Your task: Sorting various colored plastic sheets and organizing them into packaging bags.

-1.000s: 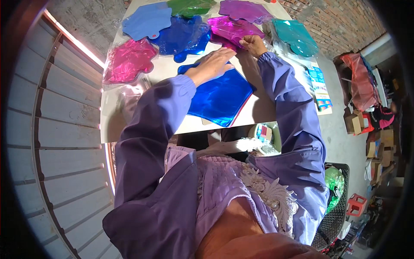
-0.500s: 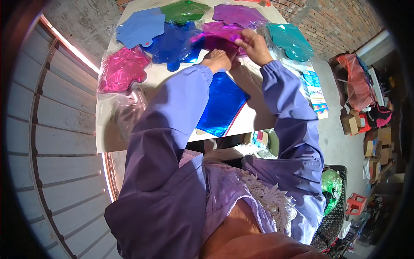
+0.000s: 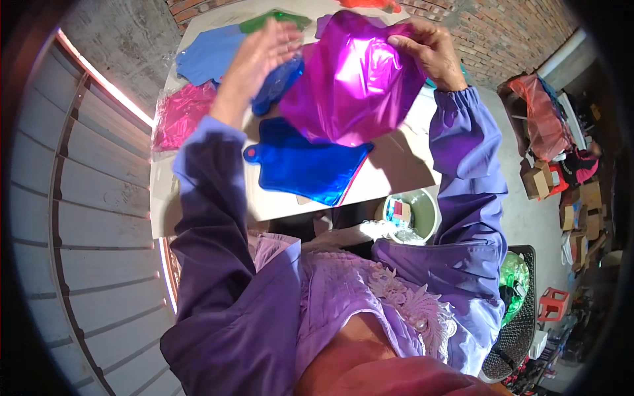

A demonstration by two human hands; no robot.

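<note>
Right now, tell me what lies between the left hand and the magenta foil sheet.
In the head view, part of a dark blue foil piece on the table shows between the left hand and the magenta foil sheet.

From afar, I have the table (image 3: 267,206) ahead, a flat foil piece (image 3: 307,168) close to its near edge, a bagged piece (image 3: 185,117) by its left side. A raised piece (image 3: 353,86) is over it, in the right hand (image 3: 432,53), right of the left hand (image 3: 264,56). A bucket (image 3: 428,211) sits below the near edge; rightward, a chair (image 3: 518,343), then a stool (image 3: 553,303).
</note>
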